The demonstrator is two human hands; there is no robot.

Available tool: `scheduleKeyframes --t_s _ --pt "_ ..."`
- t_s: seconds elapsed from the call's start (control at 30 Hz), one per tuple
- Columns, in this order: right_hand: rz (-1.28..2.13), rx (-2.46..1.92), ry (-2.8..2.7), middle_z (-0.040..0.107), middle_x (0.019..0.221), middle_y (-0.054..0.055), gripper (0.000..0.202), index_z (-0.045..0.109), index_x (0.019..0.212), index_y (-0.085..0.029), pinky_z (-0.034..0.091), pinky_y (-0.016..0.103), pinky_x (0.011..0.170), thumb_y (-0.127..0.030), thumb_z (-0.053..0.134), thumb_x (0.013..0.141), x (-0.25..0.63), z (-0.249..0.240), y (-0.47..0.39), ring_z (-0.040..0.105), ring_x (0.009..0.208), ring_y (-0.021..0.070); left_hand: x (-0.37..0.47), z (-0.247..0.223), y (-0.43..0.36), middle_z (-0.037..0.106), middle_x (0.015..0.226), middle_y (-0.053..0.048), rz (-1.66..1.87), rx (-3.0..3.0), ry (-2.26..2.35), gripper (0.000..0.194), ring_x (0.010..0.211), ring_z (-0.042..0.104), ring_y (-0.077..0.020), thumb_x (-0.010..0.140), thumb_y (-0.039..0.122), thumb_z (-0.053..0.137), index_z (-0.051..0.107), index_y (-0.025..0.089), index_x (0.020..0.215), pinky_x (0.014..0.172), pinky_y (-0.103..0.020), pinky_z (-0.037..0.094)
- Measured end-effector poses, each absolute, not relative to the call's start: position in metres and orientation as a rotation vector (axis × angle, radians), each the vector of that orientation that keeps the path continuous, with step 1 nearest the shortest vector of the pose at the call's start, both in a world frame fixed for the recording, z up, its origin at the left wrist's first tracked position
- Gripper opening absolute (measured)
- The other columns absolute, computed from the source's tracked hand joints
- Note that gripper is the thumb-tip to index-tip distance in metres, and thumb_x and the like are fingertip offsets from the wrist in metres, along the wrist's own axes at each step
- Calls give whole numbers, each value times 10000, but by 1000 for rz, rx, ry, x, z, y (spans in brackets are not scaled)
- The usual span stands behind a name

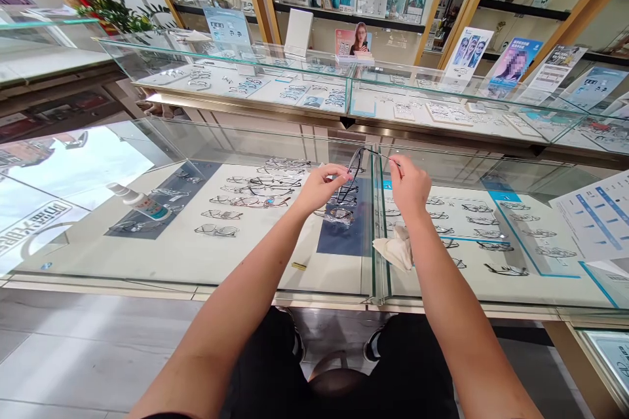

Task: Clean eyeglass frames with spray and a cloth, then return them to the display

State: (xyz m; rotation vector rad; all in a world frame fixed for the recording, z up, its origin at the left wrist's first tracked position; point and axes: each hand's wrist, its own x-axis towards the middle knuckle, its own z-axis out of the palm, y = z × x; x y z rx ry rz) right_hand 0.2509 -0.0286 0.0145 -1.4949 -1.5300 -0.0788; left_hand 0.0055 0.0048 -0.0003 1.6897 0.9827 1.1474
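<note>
Above the glass display case [275, 275], both hands hold one pair of dark-framed eyeglasses [359, 158]. My left hand [324, 184] is closed, its thumb and fingers pinching the frame on the left side. With its fingers pinched, my right hand [410, 183] grips the end of a thin temple arm stretched out to the right. Below the right wrist, a crumpled cream cloth [394, 249] lies on the glass top. Rows of eyeglasses [216, 230] show through the glass beneath the hands.
To the left, a white spray bottle [140, 201] is on the glass. A small yellowish object [298, 266] lies near the front edge. A printed sheet [594, 216] is at the right. Behind runs a second glass case [236, 52] with upright advertising cards.
</note>
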Motion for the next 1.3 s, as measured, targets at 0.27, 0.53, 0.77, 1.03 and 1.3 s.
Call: scheduleKeyframes --t_s 0.27,0.53,0.77,1.03,1.3 --pt "64 -1278 -1433 348 594 -71 214 655 921 -239 300 303 638 -418 577 1009 221 20 -46 351 550 150 18 0 -6 768 1083 -93 1192 1625 946 286 1051 664 -268 878 522 782 860 249 911 849 -354 475" --pt "465 -1268 -1453 310 557 -96 239 613 902 -253 288 297 599 -478 631 980 203 7 -43 304 527 139 25 -6 -6 744 1027 -94 1209 1655 844 292 1009 646 -258 861 533 796 851 247 873 751 -335 457" --pt "551 -1237 -1381 308 567 -103 236 610 872 -239 316 294 613 -455 644 962 210 3 -35 304 533 126 26 -5 -7 768 1057 -99 1264 1580 889 329 1041 665 -267 845 550 809 864 232 912 839 -357 498" --pt "736 -1229 -1169 317 564 -94 249 592 802 -235 275 300 575 -448 690 887 218 7 -28 269 545 119 15 -4 2 798 1150 -81 1357 1318 963 369 1072 665 -242 812 581 837 850 238 947 917 -353 498" --pt "938 -1298 -910 316 583 -80 318 524 691 -243 180 302 532 -428 762 792 226 10 -22 226 547 109 3 -3 18 763 1144 -69 1488 940 903 388 991 655 -171 683 514 934 830 237 934 793 -259 490"
